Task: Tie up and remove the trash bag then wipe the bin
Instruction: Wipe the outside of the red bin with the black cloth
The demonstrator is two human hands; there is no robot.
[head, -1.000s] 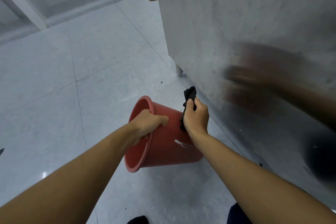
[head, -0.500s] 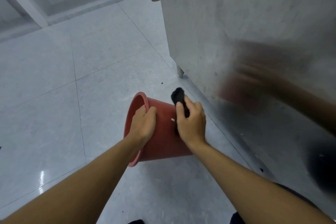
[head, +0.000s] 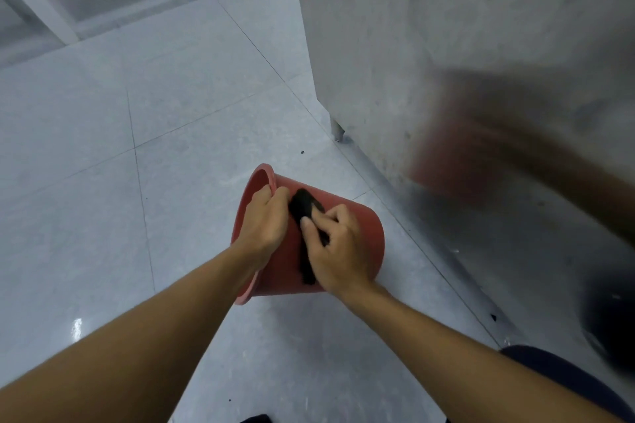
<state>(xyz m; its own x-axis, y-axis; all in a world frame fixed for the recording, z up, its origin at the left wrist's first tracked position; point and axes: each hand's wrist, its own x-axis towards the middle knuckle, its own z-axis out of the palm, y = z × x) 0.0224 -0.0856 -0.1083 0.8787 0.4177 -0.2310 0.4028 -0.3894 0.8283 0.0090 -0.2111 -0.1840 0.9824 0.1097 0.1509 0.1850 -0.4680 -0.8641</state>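
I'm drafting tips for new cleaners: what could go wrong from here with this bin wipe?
The left hand grips the tilted red bin by its rim alone, so a wiping push from the right hand might twist it loose. The black cloth is bunched small under that hand and may slip or miss patches.

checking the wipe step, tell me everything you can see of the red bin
The red bin is a round, tapered pail of smooth-looking plastic with a rolled rim. It is tipped on its side, mouth to the left, low over the tiled floor; whether it touches is unclear. The left hand grips its rim. The right hand presses a black cloth against its outer wall.
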